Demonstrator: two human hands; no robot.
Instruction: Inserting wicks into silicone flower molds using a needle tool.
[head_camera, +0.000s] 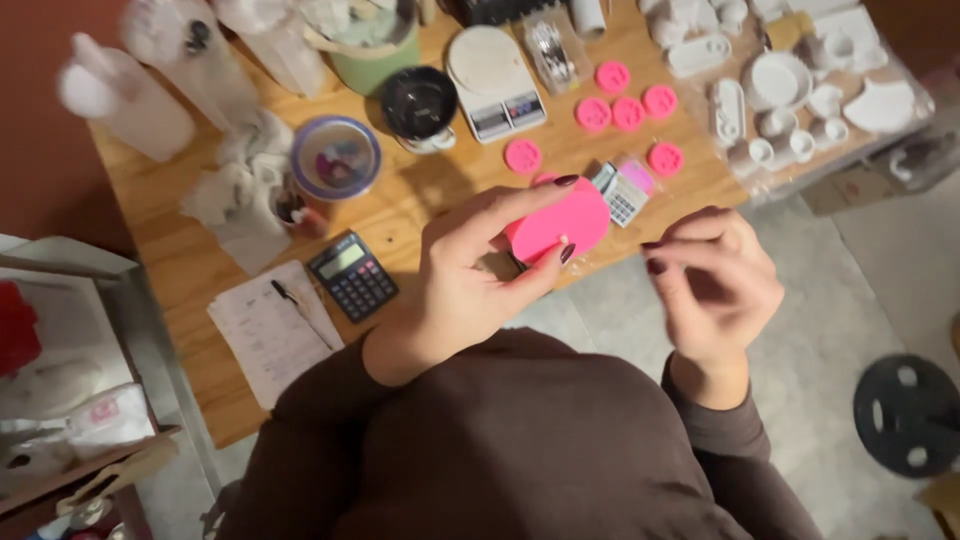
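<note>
The left hand (470, 270) gripped a pink oval mold (557, 225) between thumb and fingertips, lifted above the near edge of the wooden table (180, 250), so the work seemed to be at the handling or flexing stage. The right hand (715, 285) hovered just beside the mold, fingers curled and holding nothing, not touching it. A next move would probably need that hand to steady the mold's free end.

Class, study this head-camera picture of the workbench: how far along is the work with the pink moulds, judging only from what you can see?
Done, apparently: white cast pieces lie spread at the table's far right. In hand: the left hand grips an oval pink mould by its edges, while the right hand hovers beside it, holding nothing visible. Left, seemingly: six small round pink moulds lie on the table near the kitchen scale.
</note>
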